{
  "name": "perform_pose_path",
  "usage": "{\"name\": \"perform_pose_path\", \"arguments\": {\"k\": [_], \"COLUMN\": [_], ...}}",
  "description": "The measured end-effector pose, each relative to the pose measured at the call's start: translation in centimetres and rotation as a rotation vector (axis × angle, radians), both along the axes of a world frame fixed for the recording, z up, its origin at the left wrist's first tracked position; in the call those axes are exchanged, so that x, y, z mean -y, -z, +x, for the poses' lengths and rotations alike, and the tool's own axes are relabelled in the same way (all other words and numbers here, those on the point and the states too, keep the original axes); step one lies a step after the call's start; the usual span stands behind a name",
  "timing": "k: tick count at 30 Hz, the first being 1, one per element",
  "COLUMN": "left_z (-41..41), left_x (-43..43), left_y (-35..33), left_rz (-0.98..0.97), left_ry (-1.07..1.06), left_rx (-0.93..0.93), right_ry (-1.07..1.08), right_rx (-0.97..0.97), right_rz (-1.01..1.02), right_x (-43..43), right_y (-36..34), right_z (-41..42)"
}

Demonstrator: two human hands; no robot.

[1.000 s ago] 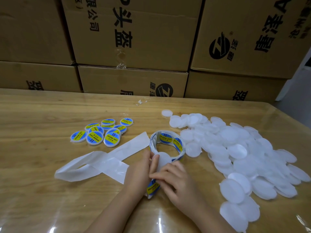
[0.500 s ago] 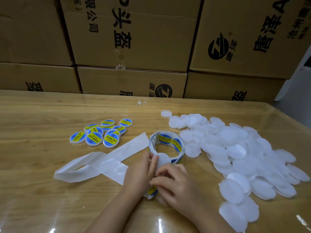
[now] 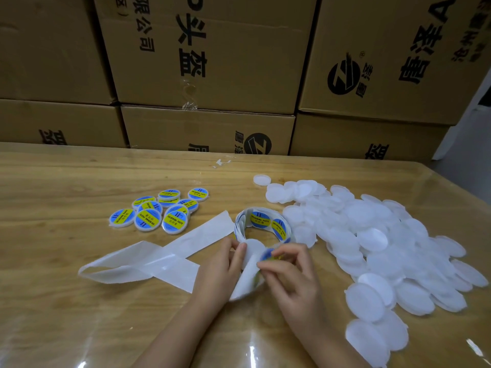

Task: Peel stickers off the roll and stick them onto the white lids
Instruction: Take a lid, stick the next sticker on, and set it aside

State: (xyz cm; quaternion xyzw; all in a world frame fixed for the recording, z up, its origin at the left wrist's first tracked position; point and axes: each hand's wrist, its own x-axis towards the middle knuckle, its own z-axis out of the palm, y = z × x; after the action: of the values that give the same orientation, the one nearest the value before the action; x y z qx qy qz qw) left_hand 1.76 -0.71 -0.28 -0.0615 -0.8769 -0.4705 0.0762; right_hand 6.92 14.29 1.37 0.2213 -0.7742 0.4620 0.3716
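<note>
Moved: my right hand (image 3: 295, 274) has risen and now pinches a blurred sticker (image 3: 269, 256), its fingers partly covering it.
Left: labelled lids (image 3: 159, 212) clustered, with the spent liner (image 3: 143, 261) looping below them.
Centre: my left hand (image 3: 220, 269) pinches the liner, and the sticker roll (image 3: 261, 224) sits just above.
Right: white lids (image 3: 385, 248) heaped.
Top: cardboard boxes (image 3: 212, 62) stacked.

— What shows of the person?
— A bare left forearm (image 3: 172, 330) and right forearm (image 3: 326, 338), both slim, ending in the left hand (image 3: 220, 272) and right hand (image 3: 295, 277).
— The fingers (image 3: 288, 251)?
— Slender, likewise bare.
</note>
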Motion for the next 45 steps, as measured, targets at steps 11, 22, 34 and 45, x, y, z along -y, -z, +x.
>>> {"name": "perform_pose_path", "arguments": {"k": [11, 22, 34, 45], "left_z": [0.5, 0.4, 0.4, 0.5], "left_x": [0.6, 0.8, 0.7, 0.6], "left_y": [-1.5, -1.9, -1.8, -1.7], "left_rz": [0.554, 0.837, 0.835, 0.766], "left_ry": [0.138, 0.359, 0.348, 0.326], "left_rx": [0.121, 0.303, 0.287, 0.24], "right_ry": [0.091, 0.173, 0.197, 0.212], "right_rx": [0.409, 0.467, 0.472, 0.471], "right_rz": [-0.551, -0.381, -0.314, -0.277], "right_x": [-0.9, -0.9, -0.9, -0.7], "right_y": [-0.3, 0.2, 0.7, 0.7], "right_z": [-0.5, -0.9, -1.2, -1.2]}}
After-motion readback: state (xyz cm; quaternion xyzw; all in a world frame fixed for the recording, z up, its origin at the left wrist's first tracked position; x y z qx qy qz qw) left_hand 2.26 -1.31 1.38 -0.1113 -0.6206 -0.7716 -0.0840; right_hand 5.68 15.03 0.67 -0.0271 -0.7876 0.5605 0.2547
